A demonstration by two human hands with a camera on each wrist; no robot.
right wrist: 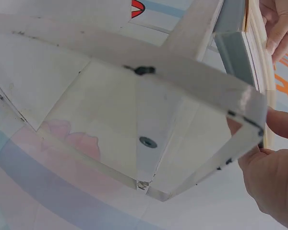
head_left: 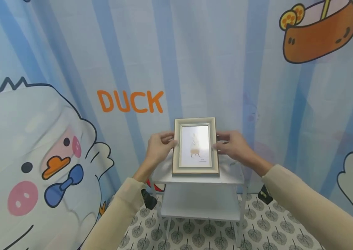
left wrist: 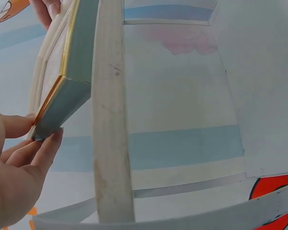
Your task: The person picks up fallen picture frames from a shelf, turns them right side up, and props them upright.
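A cream picture frame point(head_left: 196, 146) stands tilted back on the upper shelf of a small white stand point(head_left: 231, 177), its picture facing me. At its left side, my left hand point(head_left: 159, 147) pinches the edge with the thumb in front and the fingers behind. My right hand point(head_left: 234, 147) grips the opposite edge in the same way. From the left wrist view, the frame's side point(left wrist: 81, 48) looks grey-green with a gold line, and my left hand point(left wrist: 19, 167) holds its corner. The right wrist view has part of my right hand point(right wrist: 273, 177) hidden behind the stand's rim.
Below the upper shelf is a lower white shelf point(head_left: 199, 205). Behind hangs a blue-striped curtain point(head_left: 207, 69) with the orange word DUCK point(head_left: 130, 101) and a large printed duck point(head_left: 39, 156). The patterned floor point(head_left: 195, 238) shows beneath the stand.
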